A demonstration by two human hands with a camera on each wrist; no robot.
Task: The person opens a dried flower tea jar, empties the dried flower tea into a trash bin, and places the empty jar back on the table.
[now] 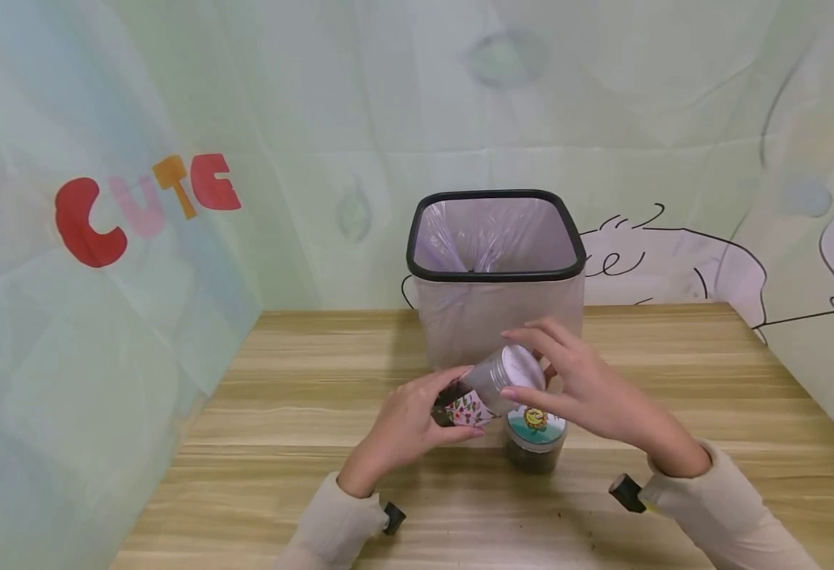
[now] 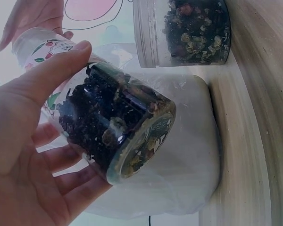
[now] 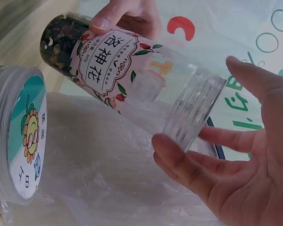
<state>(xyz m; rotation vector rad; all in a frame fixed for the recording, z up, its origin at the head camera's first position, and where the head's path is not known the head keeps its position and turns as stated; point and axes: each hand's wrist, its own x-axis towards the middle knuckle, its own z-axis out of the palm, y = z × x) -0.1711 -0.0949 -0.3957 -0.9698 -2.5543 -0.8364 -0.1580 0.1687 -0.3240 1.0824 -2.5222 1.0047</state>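
Note:
My left hand (image 1: 413,416) grips a clear jar (image 3: 127,66), tilted with its base down toward the left. Dark dried petals fill its lower part, and a pink-and-white floral label wraps its side. My right hand (image 1: 588,384) curves around the jar's clear ridged lid (image 1: 522,368), with fingers (image 3: 181,165) on one side and the thumb at the other. Just below the lid stands a second jar (image 1: 534,443), upright on the table, its round lid bearing a sunflower sticker. Dried flower pieces show inside it in the left wrist view.
Behind the hands stands a pale bin (image 1: 505,313) with a black rim and a thin plastic liner. The wooden table (image 1: 302,380) carries small dark crumbs near its front. Printed cloth (image 1: 302,95) forms the walls at the back and sides.

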